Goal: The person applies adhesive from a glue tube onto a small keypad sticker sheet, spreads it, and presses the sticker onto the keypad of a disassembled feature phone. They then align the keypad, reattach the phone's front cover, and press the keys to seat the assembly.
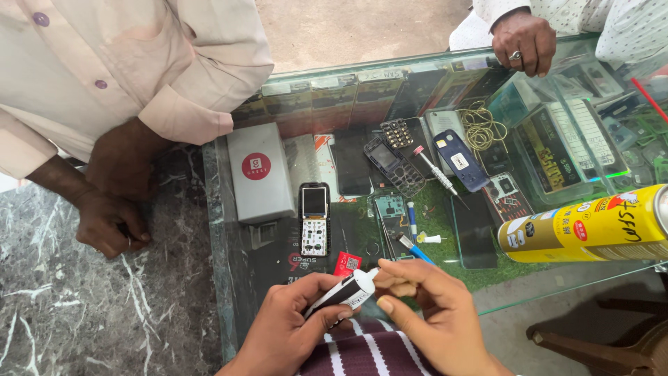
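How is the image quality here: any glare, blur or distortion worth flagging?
Head view: even daylight, sharp on the left hand, right hand and small tube; the glass counter reflects and shows items beneath, cluttering the scene; the yellow spray can bulges slightly at the wide-angle edge.

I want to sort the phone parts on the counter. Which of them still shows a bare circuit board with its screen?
The opened black phone lying beside the grey box: screen above, exposed board below. The blue back cover and black keypad frame are only shells.
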Tool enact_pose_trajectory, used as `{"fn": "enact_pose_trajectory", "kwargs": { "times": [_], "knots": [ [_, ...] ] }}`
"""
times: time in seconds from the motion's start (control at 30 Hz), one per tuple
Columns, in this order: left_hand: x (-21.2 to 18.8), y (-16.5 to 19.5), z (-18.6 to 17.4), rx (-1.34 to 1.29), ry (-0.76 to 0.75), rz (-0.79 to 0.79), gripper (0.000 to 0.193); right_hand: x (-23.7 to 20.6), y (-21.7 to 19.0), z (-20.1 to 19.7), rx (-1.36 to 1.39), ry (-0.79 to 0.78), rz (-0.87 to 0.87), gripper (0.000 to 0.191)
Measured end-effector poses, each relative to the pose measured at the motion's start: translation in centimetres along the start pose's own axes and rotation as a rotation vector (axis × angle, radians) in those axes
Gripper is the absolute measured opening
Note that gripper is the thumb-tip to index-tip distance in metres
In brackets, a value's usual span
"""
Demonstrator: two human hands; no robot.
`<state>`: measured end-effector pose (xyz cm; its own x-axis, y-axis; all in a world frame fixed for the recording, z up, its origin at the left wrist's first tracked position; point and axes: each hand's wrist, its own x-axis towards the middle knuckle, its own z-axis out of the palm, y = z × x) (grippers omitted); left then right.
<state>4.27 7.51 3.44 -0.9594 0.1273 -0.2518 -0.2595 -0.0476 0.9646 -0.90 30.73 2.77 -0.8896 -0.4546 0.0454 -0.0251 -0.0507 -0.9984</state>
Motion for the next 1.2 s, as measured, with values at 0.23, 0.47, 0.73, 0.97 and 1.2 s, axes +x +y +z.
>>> {"fn": "enact_pose_trajectory", "kwargs": {
  "times": [0.23,0.47,0.73,0.97,1.2],
  "knots": [
    [-0.1,0.4,0.1,0.056,0.080,-0.010,0.030,-0.1,-0.4,0.0,-0.176,-0.030,-0.125,0.049],
    [-0.2,0.3,0.1,0.109,0.088,0.016,0.028,0.6,-0.7,-0.9,0.900,0.019,0.305,0.041],
    [-0.3,0.0,0.1,0.106,0.084,0.049,0.030,0.8,-0.7,-0.8,1.025,-0.006,0.361,0.036],
    [-0.2,0.0,0.2,0.062,0.047,0.045,0.026,0.1,-0.2,-0.5,0.569,-0.003,0.187,0.040],
    [0.0,-0.3,0.1,-0.002,0.031,0.019,0.022,0.0,0.0,-0.6,0.382,-0.035,0.115,0.037]
  ]
}}
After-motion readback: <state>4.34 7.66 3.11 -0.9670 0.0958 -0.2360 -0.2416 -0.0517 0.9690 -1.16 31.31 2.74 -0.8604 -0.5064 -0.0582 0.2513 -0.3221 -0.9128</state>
